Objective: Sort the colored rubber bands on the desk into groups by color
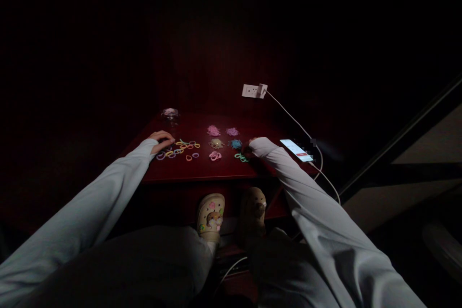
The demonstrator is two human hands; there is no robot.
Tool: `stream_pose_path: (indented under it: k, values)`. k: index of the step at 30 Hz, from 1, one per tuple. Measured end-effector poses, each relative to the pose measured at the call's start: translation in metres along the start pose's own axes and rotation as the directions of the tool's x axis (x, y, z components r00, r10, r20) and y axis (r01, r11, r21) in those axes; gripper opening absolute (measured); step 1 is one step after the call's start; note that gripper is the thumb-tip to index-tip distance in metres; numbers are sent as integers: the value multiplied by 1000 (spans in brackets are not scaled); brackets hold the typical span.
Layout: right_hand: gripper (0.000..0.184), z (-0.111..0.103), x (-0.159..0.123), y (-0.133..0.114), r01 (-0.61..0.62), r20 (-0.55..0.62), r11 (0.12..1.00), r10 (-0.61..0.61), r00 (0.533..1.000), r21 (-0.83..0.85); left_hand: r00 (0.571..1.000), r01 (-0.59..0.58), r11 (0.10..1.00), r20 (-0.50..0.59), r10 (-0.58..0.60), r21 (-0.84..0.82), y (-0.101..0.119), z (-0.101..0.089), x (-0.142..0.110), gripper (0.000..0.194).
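Small coloured elastic rings lie on a low dark red table [202, 168]. My left hand [161, 140] rests with curled fingers on a loose mixed scatter of rings [182, 149] at the left. Sorted little heaps sit in the middle: pink [213, 130], lilac [232, 131], yellowish [216, 143], blue [235, 144] and pink rings [215, 155]. My right hand [250, 145] is mostly hidden by its pale sleeve and sits at a few green rings [241, 157]; its fingers do not show.
A small clear jar [170, 116] stands at the table's back left. A lit phone [296, 150] lies at the right edge, cabled to a wall socket charger [254, 90]. My feet in beige clogs [211, 215] are under the table. The room is very dark.
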State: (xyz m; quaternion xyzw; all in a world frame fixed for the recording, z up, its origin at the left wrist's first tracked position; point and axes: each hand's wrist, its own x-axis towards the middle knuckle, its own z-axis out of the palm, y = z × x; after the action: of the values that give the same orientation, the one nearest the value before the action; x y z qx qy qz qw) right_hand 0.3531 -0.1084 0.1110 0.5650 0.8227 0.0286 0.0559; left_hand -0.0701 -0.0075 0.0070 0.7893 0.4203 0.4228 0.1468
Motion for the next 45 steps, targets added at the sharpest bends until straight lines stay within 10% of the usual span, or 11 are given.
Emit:
stream_pose_path:
  k: [7,19,25,30,37,45]
  values:
    - [33,-12,14,-11,-49,-55,999,49,997,-3,998,8,995,69,-15,98,5,2,-1,46]
    - [38,-15,121,-148,88,-185,996,-80,979,32,994,8,997,107,-16,72,9,4,-5,45]
    - [39,0,169,-174,40,-100,999,-38,994,18,995,75,996,67,-78,45,4,2,-3,46]
    - [38,13,167,-175,33,-167,999,-34,985,-6,989,123,992,94,-119,-40,-10,1,11,48]
    - [31,3,152,-160,21,-239,999,-11,971,42,948,234,964,-192,-255,-124,-11,7,11,65]
    - [23,13,95,-47,35,-421,930,132,898,366,968,234,972,-101,-229,38,-5,4,6,45]
